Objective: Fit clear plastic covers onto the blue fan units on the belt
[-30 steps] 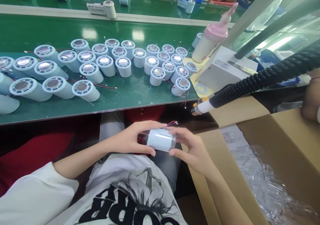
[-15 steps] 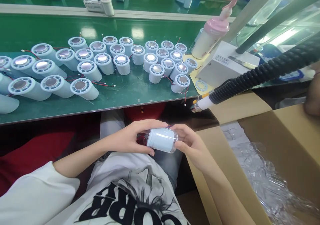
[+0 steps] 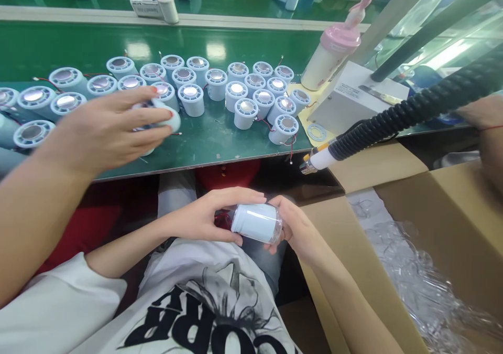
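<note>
Above my lap I hold a light blue cylindrical housing (image 3: pixel 255 223) on its side, with a clear plastic sleeve around it. My left hand (image 3: pixel 212 215) is closed around its left end, where dark red wires partly show between the fingers. My right hand (image 3: pixel 291 225) grips the clear right end, fingers curled around and partly under it. On the bench in front stand several similar blue housings (image 3: pixel 246 114) with round metal centres and thin red and black wires.
A co-worker's hand (image 3: pixel 106 126) reaches over the bench from the left, holding a blue cylinder. A black corrugated hose (image 3: pixel 393 120) hangs at right, near a white box (image 3: pixel 349 99) and pink-lidded bottle (image 3: pixel 330 55). An open carton (image 3: pixel 353 270) holds clear plastic parts (image 3: pixel 416 275).
A co-worker's hand has come in from the left over the bench with a blue cylinder. My right fingers have shifted around the clear end, and the housing has tilted slightly.
</note>
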The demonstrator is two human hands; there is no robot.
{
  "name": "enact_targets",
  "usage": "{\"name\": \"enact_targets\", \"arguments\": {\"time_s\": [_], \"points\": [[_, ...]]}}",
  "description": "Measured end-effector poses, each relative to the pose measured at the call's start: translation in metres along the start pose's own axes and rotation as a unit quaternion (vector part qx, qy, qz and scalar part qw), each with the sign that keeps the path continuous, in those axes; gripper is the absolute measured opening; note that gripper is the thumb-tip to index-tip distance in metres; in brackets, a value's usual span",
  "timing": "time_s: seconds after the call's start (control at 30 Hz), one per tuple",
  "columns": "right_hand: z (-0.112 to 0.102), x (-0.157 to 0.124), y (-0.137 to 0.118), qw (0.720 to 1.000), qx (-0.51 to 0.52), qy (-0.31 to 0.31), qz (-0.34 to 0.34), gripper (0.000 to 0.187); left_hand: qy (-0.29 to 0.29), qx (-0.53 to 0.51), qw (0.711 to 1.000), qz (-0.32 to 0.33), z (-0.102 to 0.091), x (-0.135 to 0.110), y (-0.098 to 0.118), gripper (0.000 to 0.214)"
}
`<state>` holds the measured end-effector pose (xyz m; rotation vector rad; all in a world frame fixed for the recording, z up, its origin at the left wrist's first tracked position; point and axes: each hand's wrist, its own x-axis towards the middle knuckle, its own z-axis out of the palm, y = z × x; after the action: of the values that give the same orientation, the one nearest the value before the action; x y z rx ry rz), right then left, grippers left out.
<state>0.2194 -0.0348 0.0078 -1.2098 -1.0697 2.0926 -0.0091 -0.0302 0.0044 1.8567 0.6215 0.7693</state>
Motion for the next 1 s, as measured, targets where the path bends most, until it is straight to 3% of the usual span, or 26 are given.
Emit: {"name": "enact_targets", "arguments": {"time_s": [0.37,0.57,0.63,0.73,0.8,0.87,0.9,0.93,0.97,1.0], "points": [[0.005,0.004,0.003,0.989,0.075,-0.076,0.104,0.06,0.003,-0.034,0.999,0.013,0.003,0.002,-0.002,0.076],[0.002,0.005,0.008,0.976,0.079,-0.112,0.171,0.08,0.021,-0.037,0.999,-0.005,0.007,0.0,-0.003,0.071],[0.0,0.005,0.014,0.985,0.055,-0.114,0.118,0.081,0.031,-0.066,0.996,-0.049,0.008,0.0,0.001,0.068],[-0.005,0.002,0.02,0.991,-0.031,-0.047,-0.118,0.071,0.041,-0.132,0.982,-0.13,0.009,-0.001,0.011,0.063],[-0.009,-0.001,0.02,0.937,-0.164,-0.009,-0.309,0.068,0.046,-0.169,0.97,-0.168,0.009,-0.001,0.015,0.061],[-0.013,-0.004,0.018,0.847,-0.305,-0.006,-0.435,0.062,0.047,-0.199,0.96,-0.19,0.007,-0.001,0.017,0.062],[-0.014,-0.005,0.017,0.816,-0.349,-0.009,-0.461,0.059,0.043,-0.208,0.958,-0.193,0.007,0.0,0.017,0.063],[-0.015,-0.006,0.017,0.808,-0.363,-0.011,-0.464,0.057,0.037,-0.212,0.958,-0.191,0.006,0.0,0.017,0.066],[-0.016,-0.007,0.017,0.825,-0.349,-0.013,-0.445,0.055,0.03,-0.207,0.96,-0.185,0.005,0.001,0.017,0.07],[-0.016,-0.007,0.018,0.858,-0.309,-0.015,-0.41,0.054,0.022,-0.198,0.964,-0.176,0.005,0.001,0.017,0.073]]}}
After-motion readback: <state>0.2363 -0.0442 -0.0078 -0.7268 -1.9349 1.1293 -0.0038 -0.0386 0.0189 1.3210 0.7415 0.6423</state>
